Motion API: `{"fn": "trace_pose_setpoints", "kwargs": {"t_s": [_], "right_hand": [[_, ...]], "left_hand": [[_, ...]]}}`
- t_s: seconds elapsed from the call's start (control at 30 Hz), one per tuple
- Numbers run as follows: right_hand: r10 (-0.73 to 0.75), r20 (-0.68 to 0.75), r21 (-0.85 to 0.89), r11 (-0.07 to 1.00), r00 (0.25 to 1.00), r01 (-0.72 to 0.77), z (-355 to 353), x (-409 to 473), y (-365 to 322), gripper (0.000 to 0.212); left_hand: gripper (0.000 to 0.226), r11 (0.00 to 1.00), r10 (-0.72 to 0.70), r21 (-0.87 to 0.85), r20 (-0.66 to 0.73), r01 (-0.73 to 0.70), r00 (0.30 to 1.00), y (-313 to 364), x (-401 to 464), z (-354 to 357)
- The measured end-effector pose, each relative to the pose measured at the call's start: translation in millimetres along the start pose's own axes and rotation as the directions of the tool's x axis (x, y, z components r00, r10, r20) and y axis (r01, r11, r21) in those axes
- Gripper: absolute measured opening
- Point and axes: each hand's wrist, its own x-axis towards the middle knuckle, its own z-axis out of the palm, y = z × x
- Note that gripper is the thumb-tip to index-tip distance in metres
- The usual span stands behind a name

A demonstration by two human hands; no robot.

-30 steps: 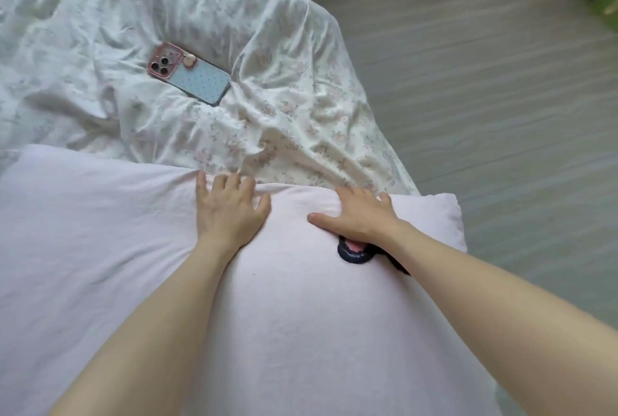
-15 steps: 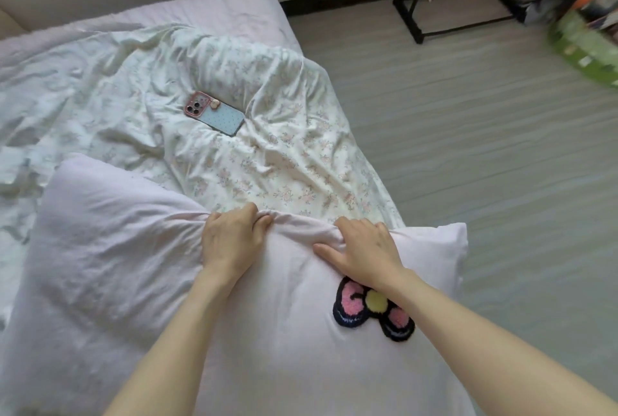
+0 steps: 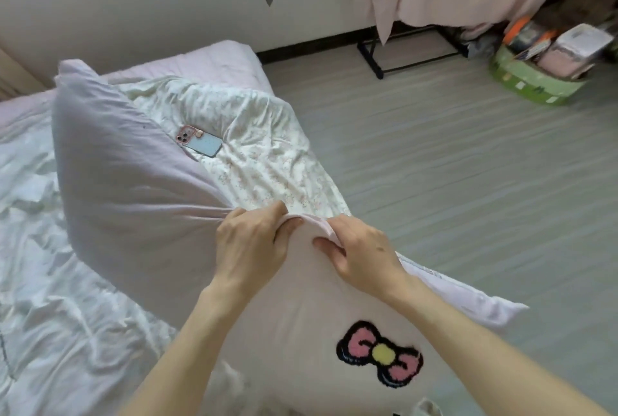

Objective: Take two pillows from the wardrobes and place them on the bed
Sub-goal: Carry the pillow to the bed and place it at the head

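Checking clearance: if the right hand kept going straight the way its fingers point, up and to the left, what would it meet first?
Likely the left hand: the right hand grips the pillow edge with its fingers aimed at it, a small gap apart. Beyond lies the floral duvet; depth is unclear.

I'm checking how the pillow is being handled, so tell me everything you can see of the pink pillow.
The pink pillow is large, soft and cloth-covered, pale pink, with a fuzzy pink bow patch with a yellow centre, outlined in black, on its near face. It is lifted and folded over the floral bedding, one corner pointing up. The left hand and right hand both pinch its bunched upper edge.
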Motion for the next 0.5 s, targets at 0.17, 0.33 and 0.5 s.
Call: {"fn": "trace_pose_setpoints", "kwargs": {"t_s": [0.17, 0.33, 0.5], "right_hand": [[0.1, -0.156, -0.019, 0.994, 0.983, -0.104, -68.0, -46.9, 43.8, 0.031], [0.113, -0.252, -0.098, 0.985, 0.961, -0.141, -144.5, -92.2, 119.8, 0.015], [0.171, -0.259, -0.149, 0.965, 0.951, -0.214, -202.6, -144.1, 204.0, 0.018]], "left_hand": [[0.026, 0.991, 0.131, 0.017, 0.015, -0.132, 0.991, 94.6, 23.5, 2.4], [0.034, 0.983, 0.174, -0.056, 0.022, -0.173, 0.984, 202.8, 40.0, 29.9], [0.039, 0.961, 0.186, -0.221, 0.077, -0.166, 0.979, 301.5, 52.2, 83.7]]}}
